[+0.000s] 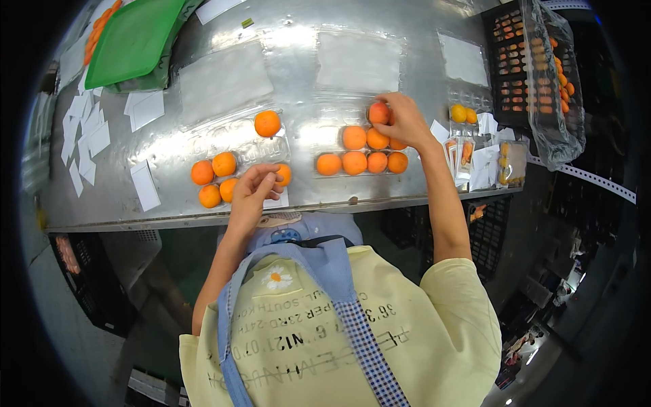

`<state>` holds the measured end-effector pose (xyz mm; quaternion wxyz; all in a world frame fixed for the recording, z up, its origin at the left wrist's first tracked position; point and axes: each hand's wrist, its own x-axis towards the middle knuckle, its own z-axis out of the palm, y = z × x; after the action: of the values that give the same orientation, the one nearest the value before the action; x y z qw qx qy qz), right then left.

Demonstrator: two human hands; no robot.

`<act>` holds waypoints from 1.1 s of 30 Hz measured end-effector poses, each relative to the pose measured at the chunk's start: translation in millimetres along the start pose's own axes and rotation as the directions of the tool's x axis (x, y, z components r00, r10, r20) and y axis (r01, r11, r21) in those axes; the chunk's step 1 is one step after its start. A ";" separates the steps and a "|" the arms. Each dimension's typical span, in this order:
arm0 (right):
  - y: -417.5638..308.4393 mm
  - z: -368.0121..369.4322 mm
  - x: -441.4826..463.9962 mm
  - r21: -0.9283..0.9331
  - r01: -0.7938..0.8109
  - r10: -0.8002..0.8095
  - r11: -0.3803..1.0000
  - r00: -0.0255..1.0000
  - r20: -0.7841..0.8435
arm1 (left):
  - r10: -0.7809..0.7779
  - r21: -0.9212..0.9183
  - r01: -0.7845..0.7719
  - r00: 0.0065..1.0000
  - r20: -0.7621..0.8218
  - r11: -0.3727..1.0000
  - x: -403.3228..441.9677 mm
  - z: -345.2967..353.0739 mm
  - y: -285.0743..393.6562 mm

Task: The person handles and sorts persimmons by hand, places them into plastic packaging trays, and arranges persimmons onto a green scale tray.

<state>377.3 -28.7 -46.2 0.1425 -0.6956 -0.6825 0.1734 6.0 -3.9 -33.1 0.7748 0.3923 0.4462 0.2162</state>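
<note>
My right hand (401, 121) has its fingers closed round a reddish-orange fruit (378, 112) at the top of the right clear plastic tray (332, 115). Several orange fruits (354, 163) sit in rows in that tray, below the hand. My left hand (258, 188) is over the lower part of the left clear tray (230, 125), its fingers curled and thumb near the fingertips; whether anything small is between them I cannot make out. An orange fruit (283, 175) lies just beside its fingers. More fruits (224, 163) lie in the left tray, one alone (267, 123) higher up.
A green tray (132, 44) stands at the back left, above scattered white cards (87, 136). At the right are a black crate (510, 61) with fruit and plastic lining, small yellow fruits (458, 113) and packets (465, 152). The metal table's front edge (325, 207) runs near my body.
</note>
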 end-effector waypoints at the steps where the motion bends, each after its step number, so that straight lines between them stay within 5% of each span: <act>1: -2.3 -0.1 -1.5 0.064 -0.066 0.067 0.996 0.998 -0.015 | -0.002 0.006 0.002 1.000 0.001 1.000 -0.1 1.1 0.6; 5: -43.6 -14.0 -6.6 0.479 -0.116 0.188 0.870 0.976 -0.106 | 0.013 0.056 -0.018 0.995 0.096 0.998 4.4 9.3 11.0; 11: -163.5 -14.5 -9.5 0.483 0.198 -0.172 0.853 0.980 -0.098 | 0.188 -0.010 -0.189 0.968 0.168 0.982 8.0 50.3 43.1; 14: -179.3 -2.3 -11.1 0.555 0.196 -0.129 0.809 0.979 -0.159 | 0.071 -0.265 -0.022 0.981 0.179 0.964 6.1 42.3 42.7; 15: -180.7 1.4 -12.2 0.720 0.117 0.002 0.684 0.987 -0.162 | 0.022 -0.372 0.040 0.987 0.159 0.927 0.5 40.5 47.5; 18: -168.3 14.7 -11.3 0.767 0.113 0.086 0.631 0.973 -0.213 | 0.016 -0.567 0.172 0.951 0.310 0.805 -3.7 15.7 37.7; 25: -187.2 27.4 -15.0 0.830 -0.033 0.058 0.557 0.998 0.000 | 0.007 -0.715 0.324 0.908 0.418 0.620 -5.9 3.1 30.1; 29: -193.8 32.6 -13.5 0.844 -0.062 0.039 0.533 0.998 0.048 | -0.035 -0.706 0.315 0.924 0.381 0.635 -4.8 3.8 26.7; 33: -200.0 27.9 -10.5 0.714 0.068 -0.065 0.697 0.997 -0.032 | -0.148 -0.628 0.233 0.972 0.185 0.743 -4.2 12.1 27.3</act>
<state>185.1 -34.7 16.2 0.4085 -0.5614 -0.5862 0.4176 14.7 4.5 -5.4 0.9060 0.0665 0.3339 0.2515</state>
